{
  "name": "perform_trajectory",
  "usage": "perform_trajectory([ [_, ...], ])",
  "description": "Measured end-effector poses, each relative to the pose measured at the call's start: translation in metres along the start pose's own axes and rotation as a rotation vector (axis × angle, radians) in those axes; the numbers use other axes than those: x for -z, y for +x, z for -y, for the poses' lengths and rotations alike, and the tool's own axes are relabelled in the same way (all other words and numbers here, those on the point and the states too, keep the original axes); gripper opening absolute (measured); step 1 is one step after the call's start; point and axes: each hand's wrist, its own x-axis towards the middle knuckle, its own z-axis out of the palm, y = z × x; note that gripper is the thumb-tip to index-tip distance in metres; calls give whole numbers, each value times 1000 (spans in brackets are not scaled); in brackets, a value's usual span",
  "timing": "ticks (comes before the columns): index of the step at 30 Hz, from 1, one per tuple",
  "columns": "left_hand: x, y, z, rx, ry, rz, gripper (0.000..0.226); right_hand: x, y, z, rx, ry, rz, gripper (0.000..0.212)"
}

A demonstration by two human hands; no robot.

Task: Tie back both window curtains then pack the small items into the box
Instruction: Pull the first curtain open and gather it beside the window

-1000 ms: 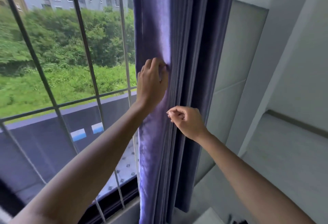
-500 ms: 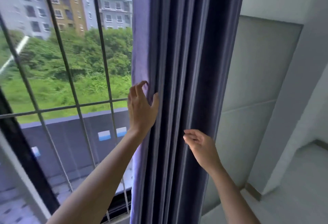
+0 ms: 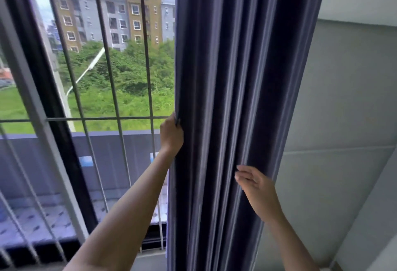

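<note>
My left hand [image 3: 171, 136] is up at the left edge of the purple curtain [image 3: 236, 99]. My fingers go round behind that edge, so I cannot see them. The hand looks like it is holding the edge.

My right hand [image 3: 256, 187] is lower, by the right side of the curtain. Its fingers [image 3: 243, 173] are bent a little and loosely apart. The tips are right at the folds, but I cannot tell if they touch the cloth. They hold nothing.

The curtain hangs straight down in long folds, bunched between the window bars [image 3: 111, 77] on its left and the grey wall [image 3: 343, 120] on its right. Outside there are green trees [image 3: 133, 71] and tall buildings [image 3: 120, 15].
</note>
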Motion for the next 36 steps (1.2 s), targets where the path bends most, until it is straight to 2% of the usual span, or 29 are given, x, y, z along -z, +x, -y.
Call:
perform_trajectory([
  [4,-9,-18,22,-15,20,43,24,-19,20,19,36,-53,-3,43],
  [8,-16,-28,40,-41,26,88,31,-50,66,54,164,-54,-41,68],
  [12,-18,-39,44,-80,-94,198,54,-82,113,71,234,-153,-201,84],
  [14,-20,-42,51,-49,-85,265,52,-91,126,66,203,-153,-246,87],
  [16,-21,-44,59,-27,-78,300,45,-97,132,54,184,-155,-266,78],
  [20,-19,-46,74,-45,-117,274,44,-103,129,24,194,-285,-355,38],
  [23,-15,-50,78,-41,-190,262,38,-108,108,-9,171,-347,-357,26],
  [29,-23,-58,78,35,-336,303,37,-136,70,-79,140,-503,-285,29],
  [32,-30,-67,75,56,-428,368,29,-155,56,-112,4,-662,-171,24],
  [36,-41,-68,74,25,-412,433,40,-164,50,-120,-52,-808,-11,32],
])
